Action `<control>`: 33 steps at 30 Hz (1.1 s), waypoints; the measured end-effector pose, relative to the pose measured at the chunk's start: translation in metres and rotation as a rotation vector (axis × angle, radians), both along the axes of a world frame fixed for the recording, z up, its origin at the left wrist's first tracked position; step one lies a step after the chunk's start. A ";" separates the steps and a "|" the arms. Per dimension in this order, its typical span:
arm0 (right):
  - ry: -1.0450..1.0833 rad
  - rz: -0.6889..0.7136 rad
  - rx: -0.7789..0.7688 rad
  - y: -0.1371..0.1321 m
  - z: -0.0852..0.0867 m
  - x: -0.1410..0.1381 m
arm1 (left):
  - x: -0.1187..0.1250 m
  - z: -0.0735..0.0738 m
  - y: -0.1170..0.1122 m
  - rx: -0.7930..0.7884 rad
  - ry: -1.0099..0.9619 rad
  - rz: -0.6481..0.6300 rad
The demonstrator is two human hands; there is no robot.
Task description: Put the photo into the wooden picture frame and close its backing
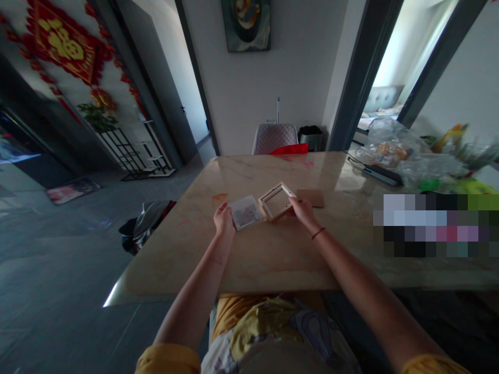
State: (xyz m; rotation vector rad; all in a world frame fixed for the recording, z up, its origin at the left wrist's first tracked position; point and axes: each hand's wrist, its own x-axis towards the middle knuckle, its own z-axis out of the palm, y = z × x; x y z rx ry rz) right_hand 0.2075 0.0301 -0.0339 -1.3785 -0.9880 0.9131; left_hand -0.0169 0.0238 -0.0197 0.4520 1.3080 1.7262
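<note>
My right hand (302,209) grips a small square wooden frame (276,201) by its right edge, tilting it up off the marble table (273,249). My left hand (223,218) pinches the left side of a flat square card with a speckled picture (245,212), which lies beside the frame and touches its left corner. A brown square board (311,197) lies flat just behind my right hand.
Clear plastic bags with food (393,150) and a dark flat device (376,172) sit at the table's far right. A quilted chair (275,137) with a red item stands at the far edge. A dark bag (150,221) lies on the floor left of the table.
</note>
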 end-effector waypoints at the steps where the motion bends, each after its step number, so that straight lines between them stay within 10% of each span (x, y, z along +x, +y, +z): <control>1: -0.053 0.022 -0.025 0.000 0.002 0.003 | 0.000 0.000 0.000 -0.001 -0.006 0.000; 12: -0.979 0.140 -0.153 -0.004 0.011 0.020 | 0.002 0.004 0.000 -0.035 -0.065 0.026; 27: -1.101 0.155 -0.147 -0.006 0.005 0.022 | -0.001 0.001 0.003 -0.046 -0.075 0.031; 33: -1.041 0.012 0.203 -0.004 0.005 0.020 | 0.000 0.003 0.001 -0.055 -0.078 0.029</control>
